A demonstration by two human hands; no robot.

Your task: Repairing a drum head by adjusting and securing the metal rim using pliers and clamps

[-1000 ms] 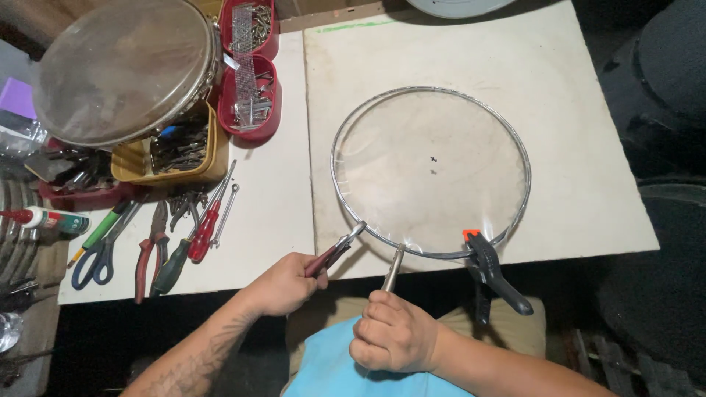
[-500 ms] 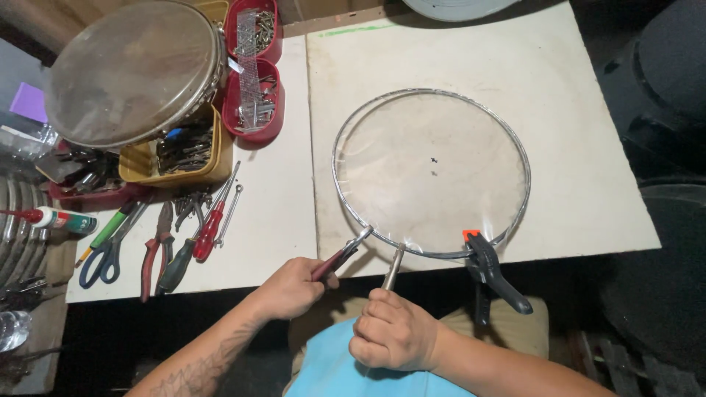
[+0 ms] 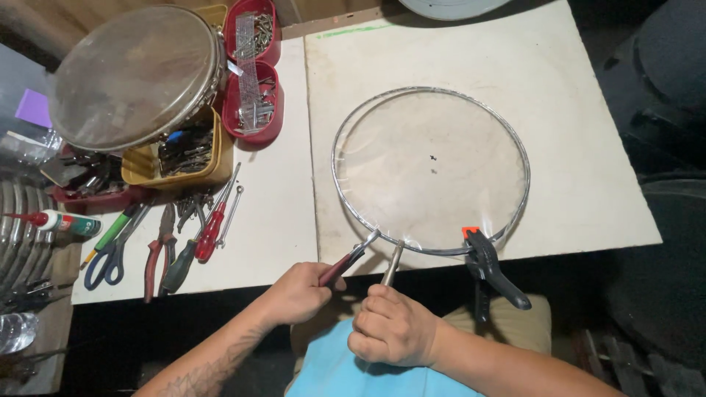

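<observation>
- Little has moved in the last second: both hands sit at the near rim as before, the left hand (image 3: 298,292) has crept a touch closer to the hoop, and the view itself has drifted slightly
- Work surface: a pale board table (image 3: 588,147) in two panels with a seam between, its near edge dropping into dark floor; the room around is dim, with dark bulky shapes to the right that I cannot make out
- Round drum frame (image 3: 132,77) with a cloudy skin rests top left over the trays (it hides part of them)
- Metal hoop (image 3: 523,147) with a clear film stretched over it lies flat on the right panel, its near arc at the table edge
- Progress, as a judgement: the film looks seated around most of the ring and one black spring clamp (image 3: 489,268) with an orange tip already pins the near right rim; the near left stretch, where both tools bite, seems the part not yet secured
- Right hand (image 3: 393,327) is clenched around a metal-handled tool (image 3: 392,265) that meets the rim
- Left hand grasps red-handled pliers (image 3: 346,263), their nose on the rim just beside the other tool
- Red trays (image 3: 254,110) of screws and a yellow tray (image 3: 213,158) sit beyond the seam
- Loose pliers, screwdrivers and blue scissors (image 3: 103,261) lie at the left edge, well apart from the hoop
</observation>
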